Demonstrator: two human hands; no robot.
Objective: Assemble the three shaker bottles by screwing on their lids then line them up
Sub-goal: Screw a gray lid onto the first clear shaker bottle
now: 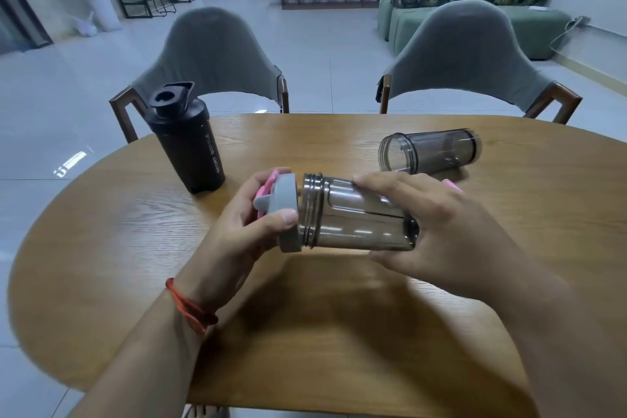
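Note:
My right hand (437, 231) grips a smoky transparent bottle body (353, 217), held sideways above the table with its threaded mouth pointing left. My left hand (244, 224) holds a grey lid with a pink flip cap (285, 210) right at that mouth; the threads remain visible beside the lid. A black shaker bottle (190, 142) with its lid on stands upright at the left. A second transparent bottle body (429, 151) lies on its side at the back right, open end to the left. A bit of pink (453, 185) shows behind my right hand.
The oval wooden table (305, 332) has its front edge near me. Two grey chairs (217, 54) (475, 54) stand at the far side. A red string is on my left wrist.

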